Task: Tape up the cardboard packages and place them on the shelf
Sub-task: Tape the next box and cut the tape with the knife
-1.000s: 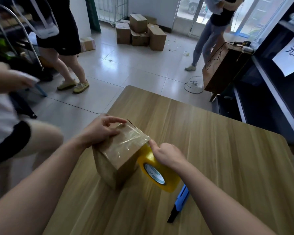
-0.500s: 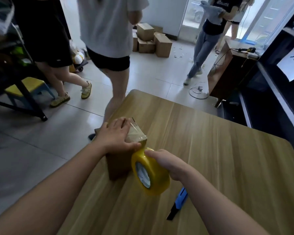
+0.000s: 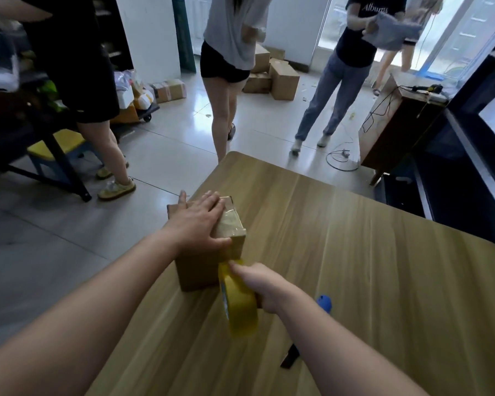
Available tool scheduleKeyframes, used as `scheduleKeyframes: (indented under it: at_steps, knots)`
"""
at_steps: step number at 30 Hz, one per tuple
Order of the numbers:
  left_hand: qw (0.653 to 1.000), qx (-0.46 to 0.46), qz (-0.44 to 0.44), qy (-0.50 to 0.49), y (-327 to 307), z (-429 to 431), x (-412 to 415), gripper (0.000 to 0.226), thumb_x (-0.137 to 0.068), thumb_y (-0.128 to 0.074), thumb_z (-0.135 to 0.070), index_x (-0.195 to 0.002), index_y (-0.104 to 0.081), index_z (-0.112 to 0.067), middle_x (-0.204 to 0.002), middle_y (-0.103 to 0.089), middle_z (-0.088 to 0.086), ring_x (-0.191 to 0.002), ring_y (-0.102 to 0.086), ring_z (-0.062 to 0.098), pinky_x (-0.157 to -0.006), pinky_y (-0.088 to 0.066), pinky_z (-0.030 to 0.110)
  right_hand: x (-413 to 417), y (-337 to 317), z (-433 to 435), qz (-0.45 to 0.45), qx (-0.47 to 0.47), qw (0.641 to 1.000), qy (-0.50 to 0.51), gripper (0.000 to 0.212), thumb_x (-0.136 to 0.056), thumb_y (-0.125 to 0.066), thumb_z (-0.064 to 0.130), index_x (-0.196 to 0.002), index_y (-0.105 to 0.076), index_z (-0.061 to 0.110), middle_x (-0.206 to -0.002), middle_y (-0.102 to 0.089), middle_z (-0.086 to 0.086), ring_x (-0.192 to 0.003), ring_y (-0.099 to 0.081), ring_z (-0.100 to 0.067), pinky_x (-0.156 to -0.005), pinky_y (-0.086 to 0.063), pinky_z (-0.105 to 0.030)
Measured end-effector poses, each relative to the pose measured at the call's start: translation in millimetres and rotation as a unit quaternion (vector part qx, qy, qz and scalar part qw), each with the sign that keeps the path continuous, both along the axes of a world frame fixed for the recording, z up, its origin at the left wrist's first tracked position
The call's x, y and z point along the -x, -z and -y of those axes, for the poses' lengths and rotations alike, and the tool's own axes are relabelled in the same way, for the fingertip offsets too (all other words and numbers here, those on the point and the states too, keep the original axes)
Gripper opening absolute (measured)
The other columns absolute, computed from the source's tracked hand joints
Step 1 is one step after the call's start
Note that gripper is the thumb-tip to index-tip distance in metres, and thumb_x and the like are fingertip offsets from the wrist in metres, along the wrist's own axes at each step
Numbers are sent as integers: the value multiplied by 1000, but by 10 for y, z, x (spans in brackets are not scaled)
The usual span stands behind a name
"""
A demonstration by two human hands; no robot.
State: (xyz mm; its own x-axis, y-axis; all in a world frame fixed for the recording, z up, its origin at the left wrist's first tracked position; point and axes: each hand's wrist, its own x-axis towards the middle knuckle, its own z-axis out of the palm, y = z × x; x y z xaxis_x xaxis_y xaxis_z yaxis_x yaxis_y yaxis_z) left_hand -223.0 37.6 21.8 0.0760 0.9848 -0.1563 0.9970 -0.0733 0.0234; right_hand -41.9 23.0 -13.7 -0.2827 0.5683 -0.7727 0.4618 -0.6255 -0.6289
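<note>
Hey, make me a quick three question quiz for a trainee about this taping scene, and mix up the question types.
1. True or false: the left hand lies flat on top of the cardboard box.
2. What grips the yellow tape roll? A) left hand B) right hand C) nothing
3. Fill in: the blue cutter lies on the ___.
Key: 1 true; 2 B; 3 table.

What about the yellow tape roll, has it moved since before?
Yes. The right hand has pulled the tape roll from the top edge of the cardboard box down its near side, towards the person.
</note>
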Motion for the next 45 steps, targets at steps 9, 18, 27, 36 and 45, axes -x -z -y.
scheduleKeyframes:
  at_steps: [9, 18, 27, 36, 45]
  knots:
    - [958, -281, -31, 47, 191, 274, -164, 42, -76, -55, -48, -105, -70, -21, -110, -62, 6, -105, -58, 29, -93, -30, 45, -52, -19, 7, -64, 14, 998, 25, 37, -91, -68, 16, -122, -57, 0, -89, -68, -9, -74, -67, -20, -59, -53, -29]
    - [926, -314, 177, 108, 247, 818, -342, 33, -96, -42, -33, -79, -62, -13, -62, -61, -1, -48, -58, 17, -39, -45, 27, -38, 90, 36, -60, 14, 998, 29, 39, -87, -72, 19, -118, -61, -1, -97, -72, -16, -87, -70, -29, -77, -57, -39]
    - [957, -273, -2, 96, 308, 829, -239, 23, -88, -51, -28, -74, -67, -20, -75, -68, -4, -75, -61, 19, -74, -38, 32, 30, -19, -17, -91, -6, 995, 45, 37, -88, -72, 21, -115, -63, -3, -100, -71, -18, -94, -70, -30, -82, -58, -41]
    - [884, 27, 378, -273, 312, 788, -309, 55, -95, -37, -60, -123, -58, -18, -116, -64, 3, -103, -61, 20, -85, -52, 35, 115, -60, 7, -95, 4, 993, 66, 40, -89, -71, 20, -121, -60, 0, -107, -70, -18, -98, -69, -33, -87, -56, -46]
    - [633, 152, 654, -386, 262, 475, -361, 39, -90, -64, -26, -120, -57, -3, -109, -65, 20, -100, -65, 32, -92, -53, 47, 134, -132, -1, -81, -3, 995, 63, 41, -83, -68, 14, -121, -57, 3, -115, -65, -21, -106, -64, -36, -98, -51, -48]
